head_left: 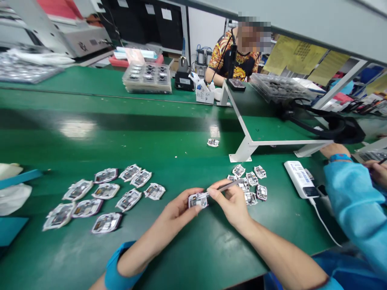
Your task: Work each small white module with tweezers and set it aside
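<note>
Head view: left hand (178, 209) pinches a small foil-wrapped part (198, 200) at the fingertips, forearm coming in from lower left. Right hand (229, 205) grips a thin dark tool (226, 186), just beside the part. Both hands sit low over the green workbench (90, 137), near a cluster of similar parts (248, 187).

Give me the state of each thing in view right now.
Left hand: holding a film-wrapped electronic module
Right hand: pinching a slim dark tool
White power bank: lying flat, white cable attached
Stacked clear trays: loaded with modules
Co-worker's hand: holding a dark tool
</note>
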A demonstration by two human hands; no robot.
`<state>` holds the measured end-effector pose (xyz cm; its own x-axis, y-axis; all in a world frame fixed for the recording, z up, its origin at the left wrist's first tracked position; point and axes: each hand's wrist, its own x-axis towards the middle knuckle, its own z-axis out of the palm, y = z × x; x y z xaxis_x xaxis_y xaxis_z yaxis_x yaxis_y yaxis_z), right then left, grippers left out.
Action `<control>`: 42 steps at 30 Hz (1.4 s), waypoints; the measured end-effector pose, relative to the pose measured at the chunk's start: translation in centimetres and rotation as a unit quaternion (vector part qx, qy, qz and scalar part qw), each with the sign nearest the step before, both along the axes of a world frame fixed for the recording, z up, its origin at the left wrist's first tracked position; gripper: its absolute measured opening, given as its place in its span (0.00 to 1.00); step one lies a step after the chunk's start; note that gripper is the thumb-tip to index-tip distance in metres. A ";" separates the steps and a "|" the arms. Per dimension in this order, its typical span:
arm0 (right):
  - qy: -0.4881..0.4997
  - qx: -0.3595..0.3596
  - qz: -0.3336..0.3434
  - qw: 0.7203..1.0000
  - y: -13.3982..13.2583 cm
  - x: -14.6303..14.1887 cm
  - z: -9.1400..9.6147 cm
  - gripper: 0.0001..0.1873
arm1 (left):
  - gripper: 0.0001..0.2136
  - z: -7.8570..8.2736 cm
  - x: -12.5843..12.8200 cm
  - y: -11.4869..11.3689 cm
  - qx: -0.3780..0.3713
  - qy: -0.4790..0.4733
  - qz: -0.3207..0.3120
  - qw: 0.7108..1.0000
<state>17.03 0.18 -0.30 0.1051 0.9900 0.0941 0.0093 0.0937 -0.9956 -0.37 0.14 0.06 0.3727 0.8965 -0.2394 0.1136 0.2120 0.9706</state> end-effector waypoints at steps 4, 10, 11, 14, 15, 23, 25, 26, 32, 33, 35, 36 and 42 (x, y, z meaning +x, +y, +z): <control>0.022 0.013 -0.019 0.999 -0.1 0.2 0.4 0.05 | 0.18 -0.4 -2.2 -0.3 0.070 0.131 0.002 0.989; 0.030 0.016 0.002 0.999 -0.4 0.3 0.7 0.04 | 0.12 -2.2 -8.9 -0.7 0.334 0.360 0.118 0.863; 0.028 0.017 0.006 0.999 -0.5 0.3 0.7 0.04 | 0.12 -2.5 -10.0 -0.7 0.359 0.390 0.124 0.839; 0.027 0.024 0.013 0.999 -0.5 0.2 0.8 0.03 | 0.11 -3.2 -12.5 -0.6 0.395 0.454 0.108 0.791; 0.025 0.028 0.014 0.999 -0.5 0.2 0.8 0.03 | 0.11 -3.2 -12.9 -0.4 0.404 0.469 0.099 0.779; -0.199 0.094 0.056 0.974 -0.6 0.3 0.5 0.02 | 0.20 0.4 -8.4 6.2 0.442 0.453 0.022 0.774; -0.278 0.093 0.088 0.952 -0.5 0.3 0.1 0.03 | 0.22 0.6 -5.9 9.1 0.396 0.423 -0.013 0.815; -0.305 0.093 0.103 0.942 -0.4 0.4 -0.1 0.03 | 0.22 0.4 -4.6 10.6 0.361 0.414 -0.029 0.835; -0.356 0.088 0.138 0.920 0.1 0.4 -0.7 0.03 | 0.24 -2.1 2.9 18.3 0.340 0.426 -0.017 0.838; -0.360 0.088 0.140 0.918 0.1 0.4 -0.8 0.04 | 0.23 -2.5 3.9 19.1 0.339 0.430 -0.007 0.837; -0.361 0.086 0.140 0.918 0.3 0.5 -1.0 0.04 | 0.20 -3.0 5.3 20.3 0.336 0.435 0.015 0.835; -0.359 0.085 0.139 0.919 0.3 0.5 -1.0 0.04 | 0.19 -3.1 5.8 20.7 0.333 0.436 0.025 0.836; -0.365 0.074 0.143 0.917 0.4 0.7 -1.0 0.06 | 0.12 -2.8 5.5 20.5 0.318 0.392 0.043 0.862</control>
<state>17.76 0.62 -1.25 -0.3004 0.9383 0.1713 0.6225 0.3289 -0.7102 5.14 20.63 -2.77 0.2450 0.9557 0.1631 0.7982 -0.2943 0.5256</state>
